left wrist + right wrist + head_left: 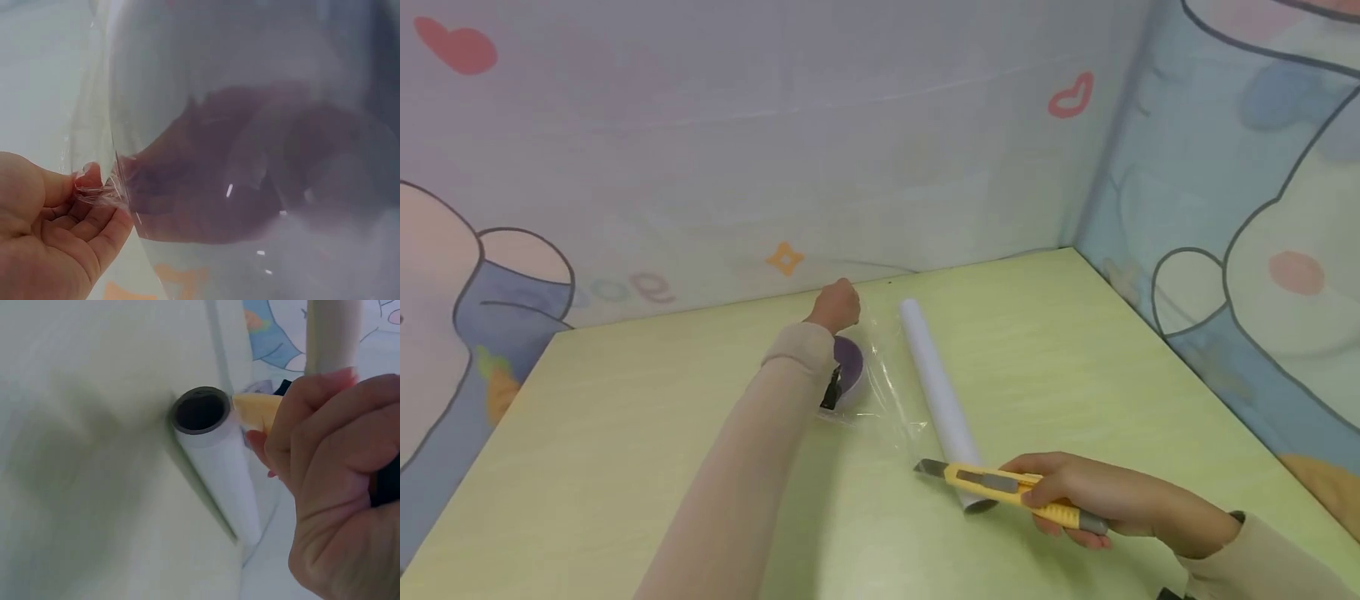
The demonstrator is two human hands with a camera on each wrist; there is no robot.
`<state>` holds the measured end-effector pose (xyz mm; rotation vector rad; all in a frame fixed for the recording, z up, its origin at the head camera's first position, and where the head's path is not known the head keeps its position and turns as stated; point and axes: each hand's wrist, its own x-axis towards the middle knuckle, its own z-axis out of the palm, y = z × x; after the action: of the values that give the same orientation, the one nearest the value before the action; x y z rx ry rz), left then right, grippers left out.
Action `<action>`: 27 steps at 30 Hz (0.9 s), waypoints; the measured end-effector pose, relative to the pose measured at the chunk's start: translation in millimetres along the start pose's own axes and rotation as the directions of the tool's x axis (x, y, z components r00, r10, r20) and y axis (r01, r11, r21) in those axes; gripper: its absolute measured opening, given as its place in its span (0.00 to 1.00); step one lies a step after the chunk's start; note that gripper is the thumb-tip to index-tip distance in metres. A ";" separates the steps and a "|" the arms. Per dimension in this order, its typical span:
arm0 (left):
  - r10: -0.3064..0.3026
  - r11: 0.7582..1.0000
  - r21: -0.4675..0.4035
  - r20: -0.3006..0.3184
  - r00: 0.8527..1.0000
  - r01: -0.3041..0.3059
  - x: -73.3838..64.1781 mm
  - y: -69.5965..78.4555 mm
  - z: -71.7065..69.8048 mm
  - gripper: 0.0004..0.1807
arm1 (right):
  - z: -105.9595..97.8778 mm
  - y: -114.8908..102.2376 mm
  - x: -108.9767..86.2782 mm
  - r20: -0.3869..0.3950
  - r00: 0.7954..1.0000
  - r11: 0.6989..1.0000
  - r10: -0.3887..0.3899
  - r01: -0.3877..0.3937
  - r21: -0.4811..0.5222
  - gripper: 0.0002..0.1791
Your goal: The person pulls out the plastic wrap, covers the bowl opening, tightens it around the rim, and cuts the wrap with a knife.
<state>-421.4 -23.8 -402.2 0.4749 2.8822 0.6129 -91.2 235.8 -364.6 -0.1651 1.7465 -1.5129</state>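
Note:
At the far side of the table, my left hand (835, 307) pinches a gathered edge of clear plastic film (880, 367). In the left wrist view the left hand's (69, 231) thumb and fingers hold the crumpled edge of the film (103, 195). My right hand (1078, 492) grips a yellow utility knife (992, 482), its blade out and pointing left by the film's near end; whether it touches the film I cannot tell. Beneath the knife lies a white tube (936, 379), its dark-rimmed open end (201, 411) facing me, with the right hand (340, 469) beside it.
A purple round thing (850, 362) with a black piece lies partly hidden by the left forearm. The pale yellow-green table (1075, 358) meets a printed cloth wall (850, 167) behind and another on the right.

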 end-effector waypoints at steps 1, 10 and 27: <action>-0.017 1.000 -0.002 0.001 1.000 0.017 1.5 1.9 -0.8 0.11 | -1.0 2.3 -1.2 0.014 1.000 1.000 0.002 -0.002 0.012 0.33; 0.043 0.999 0.017 -0.132 0.990 -0.041 18.7 -18.2 14.1 0.12 | 2.1 20.0 -9.4 0.158 0.987 0.999 -0.021 0.016 0.031 0.28; 0.015 1.000 0.007 0.162 0.987 -0.017 -70.5 37.9 -48.3 0.19 | -7.0 14.6 -13.8 0.079 0.991 0.987 -0.108 0.117 -0.112 0.23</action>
<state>-355.4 -32.6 -336.7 0.5237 2.7314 0.5379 -80.7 253.0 -371.1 -0.3799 1.7929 -1.4660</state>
